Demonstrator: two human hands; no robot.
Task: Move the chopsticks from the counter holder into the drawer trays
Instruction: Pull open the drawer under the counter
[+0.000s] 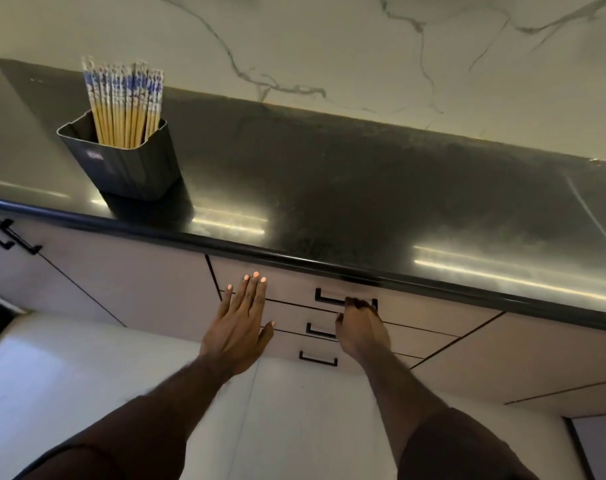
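Several wooden chopsticks [124, 105] with blue-and-white patterned tops stand upright in a dark square holder [128, 164] at the left of the black counter [329, 188]. Below the counter edge, my right hand [360, 327] curls its fingers round the black handle [325, 299] of the top drawer [287, 285], which is closed. My left hand [240, 320] hovers flat with straight fingers in front of the drawer fronts, left of the handle; whether it touches them I cannot tell.
Two more closed drawers with black handles [320, 331] [317, 358] sit under the top one. Cabinet doors with black handles [14, 237] are to the left. A marble-patterned wall [363, 53] backs the counter. Pale floor lies below.
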